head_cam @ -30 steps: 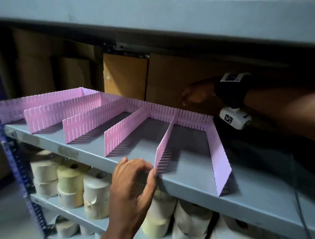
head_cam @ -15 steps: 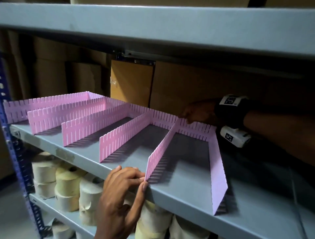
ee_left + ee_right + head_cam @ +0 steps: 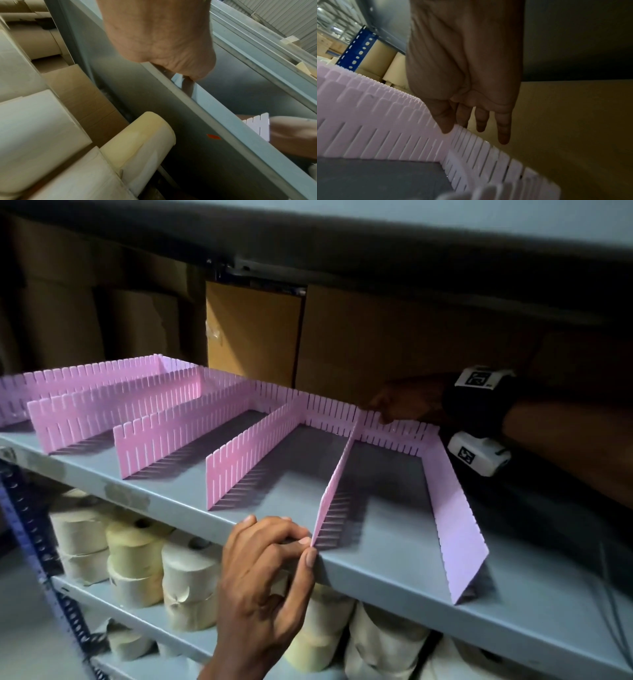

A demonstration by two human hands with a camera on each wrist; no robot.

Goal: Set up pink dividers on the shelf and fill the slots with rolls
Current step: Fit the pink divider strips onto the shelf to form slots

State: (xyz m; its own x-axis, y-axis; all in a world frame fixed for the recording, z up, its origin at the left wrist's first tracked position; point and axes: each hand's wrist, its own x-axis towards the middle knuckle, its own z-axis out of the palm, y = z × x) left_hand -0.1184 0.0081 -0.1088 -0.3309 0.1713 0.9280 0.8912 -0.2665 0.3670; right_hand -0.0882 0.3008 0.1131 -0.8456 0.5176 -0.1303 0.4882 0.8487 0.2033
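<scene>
Pink dividers (image 3: pixel 164 436) stand on grey shelf (image 3: pixel 394 573): one long back strip, six cross strips, five slots between, all without rolls. Rolls (image 3: pixel 133 566) stacked on lower shelf. Left hand (image 3: pixel 263 573) pinches front end of fifth strip at shelf edge. Right hand (image 3: pixel 404 402), fingers straight, thumb touching back strip top.

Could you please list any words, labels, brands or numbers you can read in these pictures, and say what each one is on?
No readable words, brands or numbers in any view.
Wrist strap tag: black-and-white square code pattern, no letters.
White wrist camera: a second square code pattern, no letters.
Orange mark on the shelf edge: a plain patch, no text.
</scene>
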